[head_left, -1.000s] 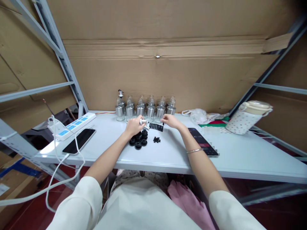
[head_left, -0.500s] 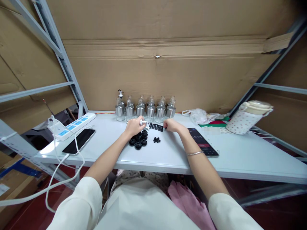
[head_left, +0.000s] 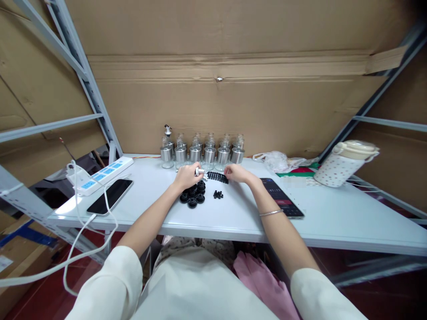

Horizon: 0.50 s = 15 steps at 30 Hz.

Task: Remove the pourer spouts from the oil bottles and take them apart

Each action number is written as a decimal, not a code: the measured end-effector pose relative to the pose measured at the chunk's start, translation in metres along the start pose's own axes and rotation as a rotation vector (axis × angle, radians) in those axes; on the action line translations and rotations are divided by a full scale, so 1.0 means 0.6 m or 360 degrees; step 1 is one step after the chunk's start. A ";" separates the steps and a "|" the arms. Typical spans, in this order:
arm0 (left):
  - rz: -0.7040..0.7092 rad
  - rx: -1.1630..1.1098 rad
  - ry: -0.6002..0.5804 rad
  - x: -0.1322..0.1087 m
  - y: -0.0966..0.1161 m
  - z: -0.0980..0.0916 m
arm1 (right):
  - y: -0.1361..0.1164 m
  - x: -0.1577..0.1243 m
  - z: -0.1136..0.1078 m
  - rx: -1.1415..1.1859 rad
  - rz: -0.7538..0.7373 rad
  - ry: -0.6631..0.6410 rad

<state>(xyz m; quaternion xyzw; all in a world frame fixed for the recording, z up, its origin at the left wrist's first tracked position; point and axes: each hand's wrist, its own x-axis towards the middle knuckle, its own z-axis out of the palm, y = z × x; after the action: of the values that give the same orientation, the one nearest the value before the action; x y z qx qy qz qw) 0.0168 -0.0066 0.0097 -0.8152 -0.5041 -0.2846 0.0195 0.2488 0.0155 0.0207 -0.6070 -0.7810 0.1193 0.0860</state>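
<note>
My left hand (head_left: 187, 176) is closed on a small white and silver spout piece (head_left: 199, 171), just above several round black caps (head_left: 192, 203). My right hand (head_left: 235, 173) is at the right end of a row of small black parts (head_left: 217, 177). Its fingers are bent together, and whether something small is between them cannot be made out. A little cluster of tiny black pieces (head_left: 218, 194) lies in front of the row. Behind the hands stand several glass and metal bottles (head_left: 209, 155); one at the back left carries a pourer top (head_left: 167, 130).
A phone (head_left: 110, 197) and a power strip (head_left: 106, 174) with white cables are on the left of the table (head_left: 233, 226). On the right are a tablet (head_left: 283, 198), a plastic bag (head_left: 275, 161) and a dotted white container (head_left: 345, 163). Cardboard (head_left: 233, 111) closes the back.
My right hand has shifted slightly left toward the row of black parts, and its fingers have loosened a little. My left hand has hardly moved and still holds the spout piece.
</note>
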 end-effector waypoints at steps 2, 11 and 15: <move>0.0003 -0.0013 -0.0003 0.000 -0.001 0.001 | -0.003 -0.001 -0.001 0.0011 0.0004 0.0030; 0.0026 0.0045 -0.0040 0.000 0.001 -0.001 | -0.003 0.000 0.003 0.0116 0.0007 0.0019; 0.0025 0.0046 -0.0045 0.000 0.001 -0.001 | -0.003 0.000 0.003 0.0216 -0.0031 0.0052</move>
<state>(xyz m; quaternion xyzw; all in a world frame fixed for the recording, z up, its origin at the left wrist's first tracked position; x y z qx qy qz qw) 0.0169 -0.0068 0.0103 -0.8227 -0.5020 -0.2656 0.0265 0.2468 0.0153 0.0197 -0.5941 -0.7754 0.1613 0.1409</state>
